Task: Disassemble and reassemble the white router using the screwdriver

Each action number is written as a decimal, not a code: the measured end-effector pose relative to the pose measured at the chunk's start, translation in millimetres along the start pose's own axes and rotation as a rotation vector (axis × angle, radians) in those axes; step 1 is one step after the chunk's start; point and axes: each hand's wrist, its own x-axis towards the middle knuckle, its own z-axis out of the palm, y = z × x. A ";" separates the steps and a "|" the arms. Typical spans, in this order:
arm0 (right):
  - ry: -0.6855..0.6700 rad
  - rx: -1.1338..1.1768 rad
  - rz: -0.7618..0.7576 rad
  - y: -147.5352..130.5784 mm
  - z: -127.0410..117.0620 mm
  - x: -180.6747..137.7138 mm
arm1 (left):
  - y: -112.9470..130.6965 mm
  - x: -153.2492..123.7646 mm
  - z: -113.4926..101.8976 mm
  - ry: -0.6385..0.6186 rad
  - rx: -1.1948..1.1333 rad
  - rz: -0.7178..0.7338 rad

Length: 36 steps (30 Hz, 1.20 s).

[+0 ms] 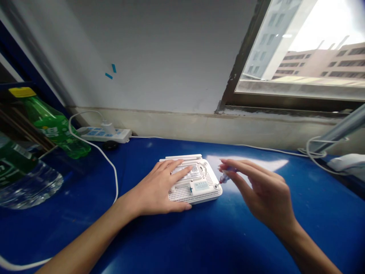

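A white router (209, 175) lies with its vented, labelled underside facing up and its antennas along the far edge. Across its left part is my left hand (159, 186), holding it against the table with the fingers spread over the top and the thumb along the near side. My right hand (264, 188) is closed in a pinch around a small screwdriver (226, 176) with a translucent purplish handle. The screwdriver's tip points at the round screw recess in the router's near right corner. I cannot tell whether it sits in a screw.
A green soda bottle (61, 129) and a large clear water bottle (25, 175) stand at the left. A power strip (122, 135) with a plugged-in charger lies by the wall. Its white cable (110, 161) runs over the blue table (199, 239). A grey pole (339, 127) rises at the right.
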 end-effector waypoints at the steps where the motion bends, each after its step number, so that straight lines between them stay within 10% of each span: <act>1: 0.018 -0.029 -0.011 -1.0 0.8 1.1 | 0.1 0.0 -0.1 0.000 0.001 -0.001; 36: -0.161 0.094 -0.050 1.2 -2.0 -0.6 | -2.3 -0.3 2.3 0.023 0.007 0.010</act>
